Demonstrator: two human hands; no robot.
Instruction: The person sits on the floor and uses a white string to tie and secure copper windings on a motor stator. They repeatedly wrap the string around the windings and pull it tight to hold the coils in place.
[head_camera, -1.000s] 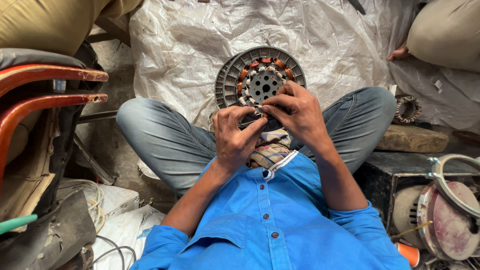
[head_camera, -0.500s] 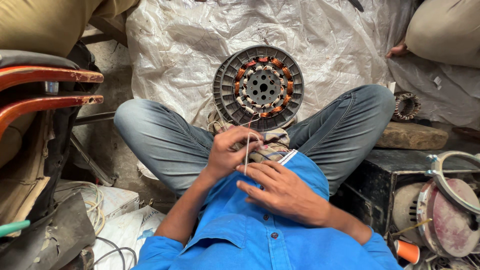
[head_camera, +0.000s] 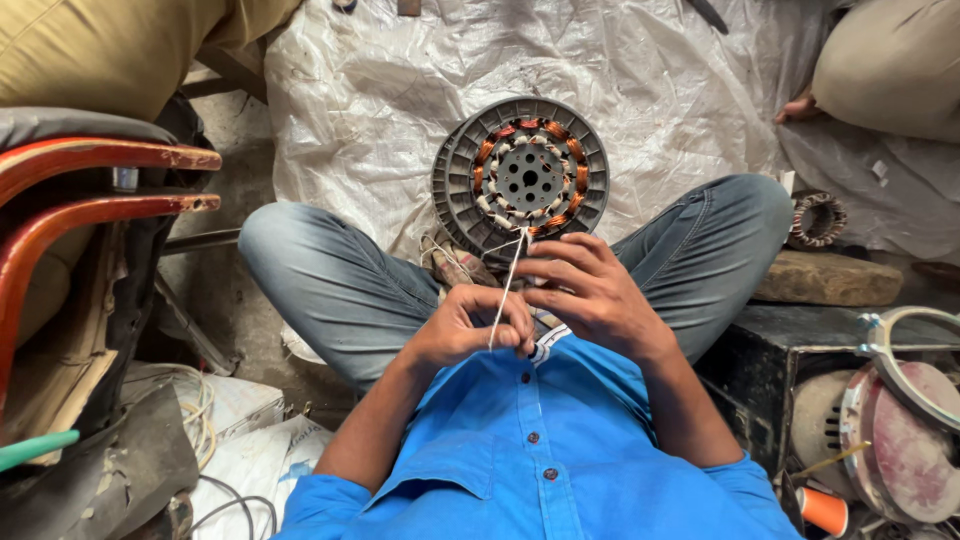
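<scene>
Here, in the head view, a round grey motor stator (head_camera: 521, 177) with copper windings is seen standing on the white plastic sheet (head_camera: 350, 90), leaned between the crossed legs in grey trousers. A thin white string (head_camera: 506, 285) is drawn tight from the lower edge of the windings down to the hands. The left hand (head_camera: 467, 328) is closed into a loose fist, and the lower end of the string is pinched between its thumb and forefinger. The right hand (head_camera: 592, 292) is held just beside it, with the fingers bent and half spread; its fingertips are placed at the string higher up, but whether the string is really pressed between them cannot be told.

Several risks can be judged from this. If the string is pulled too hard, it may be broken, or the enamel of the copper wire may be scratched where the string crosses it. If the pinch of the left hand is loosened, the tension is lost and the binding on the coils may become slack. The stator is supported only by the legs and the sheet, so it may be tipped toward the body by a strong pull.

At the right side a black box (head_camera: 790, 350) and another motor part (head_camera: 900, 440) are placed near the elbow; these could be knocked by a wide movement of the arm.
</scene>
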